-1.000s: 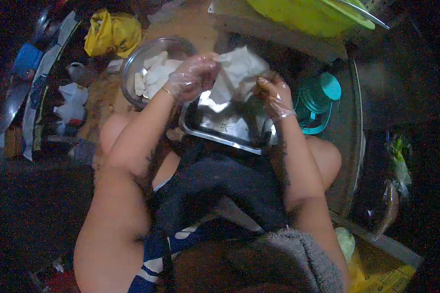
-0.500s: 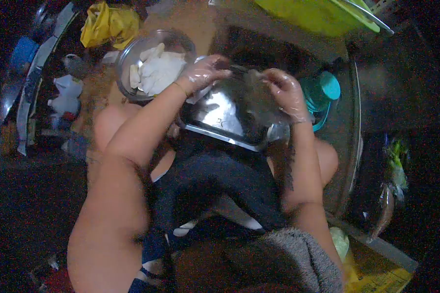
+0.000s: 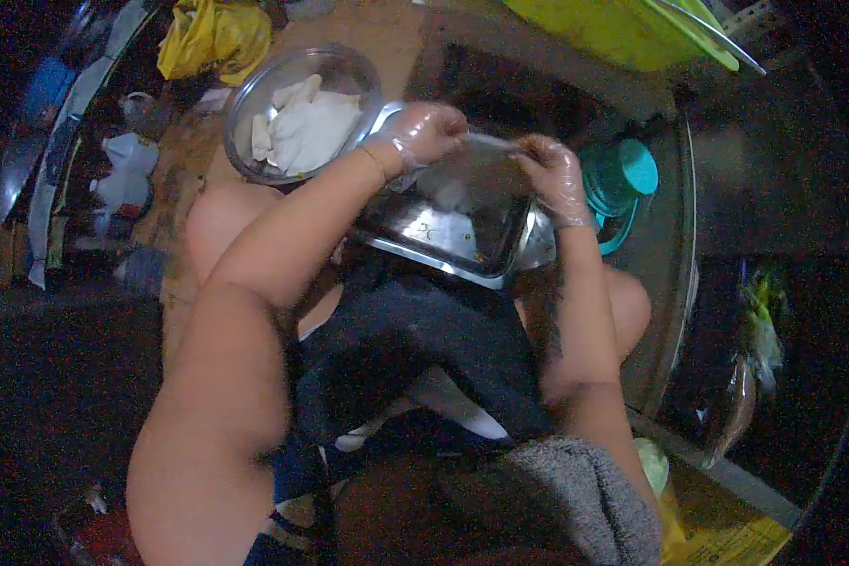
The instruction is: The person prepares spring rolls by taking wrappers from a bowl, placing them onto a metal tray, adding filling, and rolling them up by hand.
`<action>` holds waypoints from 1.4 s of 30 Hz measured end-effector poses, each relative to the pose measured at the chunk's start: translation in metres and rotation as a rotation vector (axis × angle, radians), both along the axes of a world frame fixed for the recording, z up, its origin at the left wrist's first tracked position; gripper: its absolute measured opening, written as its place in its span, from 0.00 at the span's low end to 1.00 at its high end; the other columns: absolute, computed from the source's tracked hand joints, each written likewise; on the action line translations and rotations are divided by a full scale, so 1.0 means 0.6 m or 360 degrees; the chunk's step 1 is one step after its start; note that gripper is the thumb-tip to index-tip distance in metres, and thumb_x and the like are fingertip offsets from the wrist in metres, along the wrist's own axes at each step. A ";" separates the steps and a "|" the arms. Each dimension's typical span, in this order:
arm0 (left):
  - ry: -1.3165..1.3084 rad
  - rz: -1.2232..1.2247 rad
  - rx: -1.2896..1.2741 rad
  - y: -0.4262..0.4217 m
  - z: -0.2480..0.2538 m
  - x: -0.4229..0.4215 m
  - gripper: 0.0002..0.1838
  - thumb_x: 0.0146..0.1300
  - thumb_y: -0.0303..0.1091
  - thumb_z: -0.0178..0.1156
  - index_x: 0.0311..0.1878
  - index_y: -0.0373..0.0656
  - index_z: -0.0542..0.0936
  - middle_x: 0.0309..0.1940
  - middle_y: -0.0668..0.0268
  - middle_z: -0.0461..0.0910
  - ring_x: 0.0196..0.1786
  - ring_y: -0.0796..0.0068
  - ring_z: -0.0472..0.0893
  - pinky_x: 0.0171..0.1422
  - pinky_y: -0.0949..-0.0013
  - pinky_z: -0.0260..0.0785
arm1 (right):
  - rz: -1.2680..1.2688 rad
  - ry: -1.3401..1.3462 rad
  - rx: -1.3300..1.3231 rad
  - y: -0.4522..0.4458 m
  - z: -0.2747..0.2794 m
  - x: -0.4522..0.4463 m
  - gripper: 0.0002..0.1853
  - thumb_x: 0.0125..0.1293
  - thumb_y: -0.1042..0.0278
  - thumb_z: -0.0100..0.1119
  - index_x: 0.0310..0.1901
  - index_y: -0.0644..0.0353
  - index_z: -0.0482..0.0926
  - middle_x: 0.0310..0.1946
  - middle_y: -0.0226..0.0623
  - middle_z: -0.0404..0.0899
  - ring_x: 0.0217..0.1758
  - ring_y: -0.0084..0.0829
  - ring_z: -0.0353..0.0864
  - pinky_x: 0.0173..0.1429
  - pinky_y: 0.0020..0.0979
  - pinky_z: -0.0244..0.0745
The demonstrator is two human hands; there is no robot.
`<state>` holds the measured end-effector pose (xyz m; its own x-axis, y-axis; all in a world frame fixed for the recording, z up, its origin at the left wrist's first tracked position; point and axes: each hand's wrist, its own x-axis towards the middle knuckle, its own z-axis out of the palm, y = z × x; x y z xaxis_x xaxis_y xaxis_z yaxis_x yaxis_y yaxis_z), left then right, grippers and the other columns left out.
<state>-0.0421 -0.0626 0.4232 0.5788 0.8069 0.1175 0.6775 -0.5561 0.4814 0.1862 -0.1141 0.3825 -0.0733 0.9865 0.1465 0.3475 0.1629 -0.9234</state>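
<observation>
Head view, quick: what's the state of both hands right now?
Left hand: closed, apparently pinching one end of a thin see-through sheet's upper edge.
Right hand: closed, apparently pinching the other end of that edge.

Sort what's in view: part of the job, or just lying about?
Likely part of the job:
- left hand and right hand, in clear plastic gloves, pinching a thin translucent sheet
- shiny rectangular metal tray below them
- round shiny bowl of flat white pieces

Apparently lying about:
- crumpled yellow bag
- teal plastic container
- lime-green basin
</observation>
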 end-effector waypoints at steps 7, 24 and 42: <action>0.0772 -0.0184 -0.0058 0.015 0.031 -0.033 0.11 0.53 0.36 0.60 0.40 0.47 0.82 0.39 0.56 0.82 0.43 0.55 0.81 0.48 0.58 0.72 | 0.0629 -0.0520 0.0019 -0.002 -0.021 -0.009 0.17 0.52 0.78 0.64 0.46 0.60 0.80 0.42 0.41 0.82 0.46 0.32 0.80 0.52 0.30 0.74; 0.0930 0.0272 0.0017 0.053 0.013 -0.043 0.12 0.54 0.39 0.61 0.38 0.42 0.83 0.37 0.50 0.82 0.41 0.52 0.82 0.46 0.55 0.74 | 0.0062 0.0249 0.0401 -0.112 0.238 0.066 0.10 0.62 0.74 0.59 0.45 0.64 0.80 0.43 0.37 0.82 0.47 0.28 0.79 0.56 0.29 0.72; 0.0828 0.0631 -0.0524 -0.075 -0.075 0.194 0.15 0.56 0.34 0.53 0.43 0.40 0.82 0.48 0.50 0.79 0.51 0.52 0.79 0.56 0.55 0.71 | -0.0386 -0.1271 0.1741 -0.076 0.563 0.478 0.16 0.59 0.73 0.58 0.50 0.51 0.80 0.47 0.38 0.80 0.48 0.32 0.80 0.54 0.30 0.75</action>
<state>0.0743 -0.1076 0.3785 0.1504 0.9135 -0.3779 0.9845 -0.1033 0.1421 0.4727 -0.1596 0.7204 -0.3480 0.3968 0.8494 0.8422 0.5304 0.0972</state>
